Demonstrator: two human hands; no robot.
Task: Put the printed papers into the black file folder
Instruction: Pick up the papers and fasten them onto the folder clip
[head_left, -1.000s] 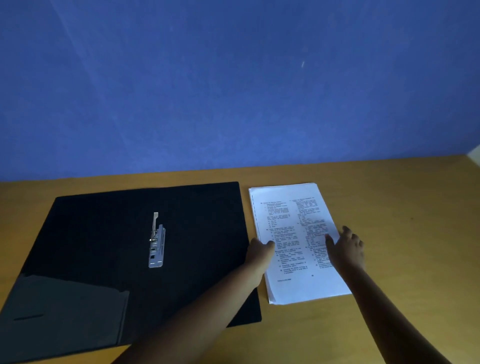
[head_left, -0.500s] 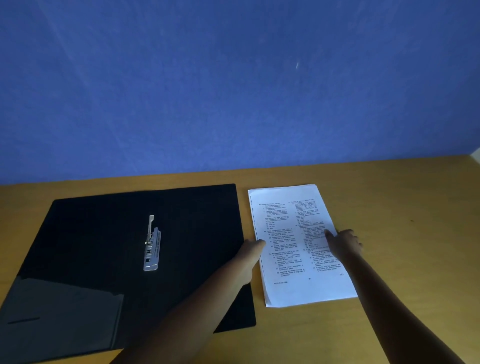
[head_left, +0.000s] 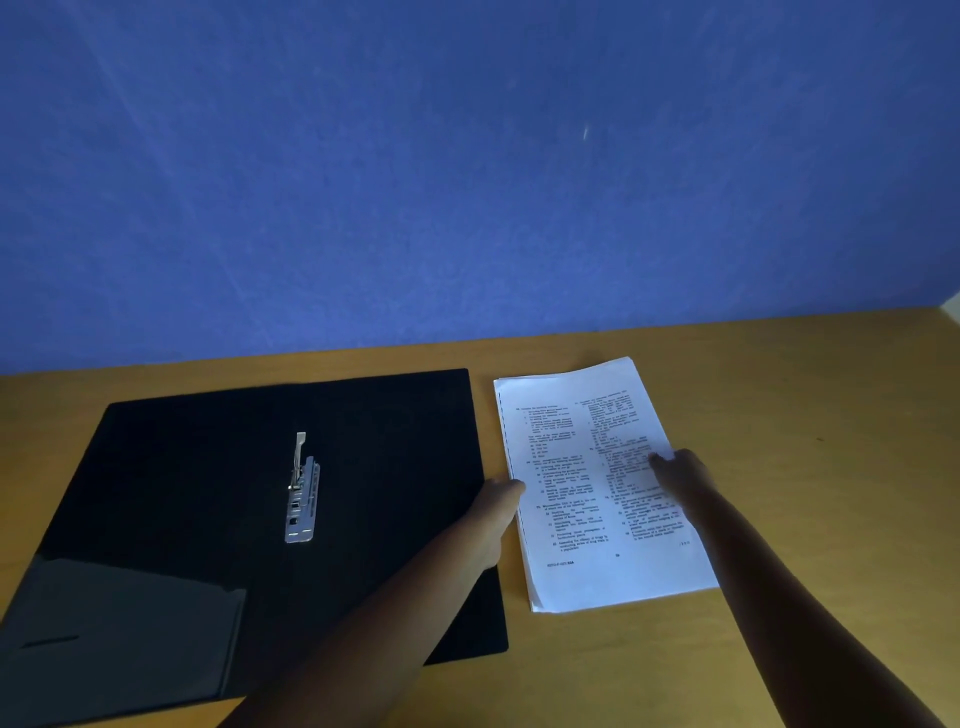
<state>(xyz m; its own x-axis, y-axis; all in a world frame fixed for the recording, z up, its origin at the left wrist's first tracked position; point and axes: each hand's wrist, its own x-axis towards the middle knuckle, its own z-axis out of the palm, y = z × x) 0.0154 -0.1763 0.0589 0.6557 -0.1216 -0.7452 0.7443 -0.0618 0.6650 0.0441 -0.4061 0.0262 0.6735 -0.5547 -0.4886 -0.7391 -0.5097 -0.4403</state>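
Now, step: gathering the papers (head_left: 597, 483) for lifting.
Papers: near the table's (head_left: 805, 415) back edge, just right of the open folder (head_left: 208, 493).
Left hand (head_left: 498, 499): fingers pinch the stack's left edge.
Right hand (head_left: 680, 470): fingers grip the right edge, raising it (earlier flat).
Next: carry the stack onto the folder's clip (head_left: 302, 493).

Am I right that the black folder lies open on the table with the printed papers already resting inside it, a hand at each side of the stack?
Not quite: the head view shows the printed papers lying on the table beside the black folder, not inside it. The left hand and right hand are at the stack's sides.
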